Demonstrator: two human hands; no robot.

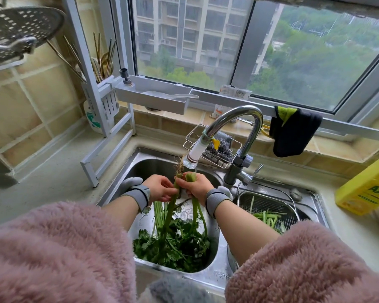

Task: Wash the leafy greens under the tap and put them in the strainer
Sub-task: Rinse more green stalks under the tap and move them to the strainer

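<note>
Over the steel sink (pixel 214 274) my left hand (pixel 160 187) and my right hand (pixel 197 186) each grip the stalks of a bunch of leafy greens (pixel 175 239). The root ends point up, right under the tap (pixel 234 119) and its white nozzle (pixel 194 154). The leaves hang down into the left basin. A metal mesh strainer (pixel 269 204) sits in the right basin, with a few green stalks (pixel 269 217) lying in it.
A yellow detergent bottle (pixel 365 186) stands on the counter at right. A wire rack with scouring pads (pixel 217 149) hangs behind the tap. A dark cloth (pixel 293 132) drapes over the white rail. A white rack with chopsticks (pixel 101 68) stands at back left.
</note>
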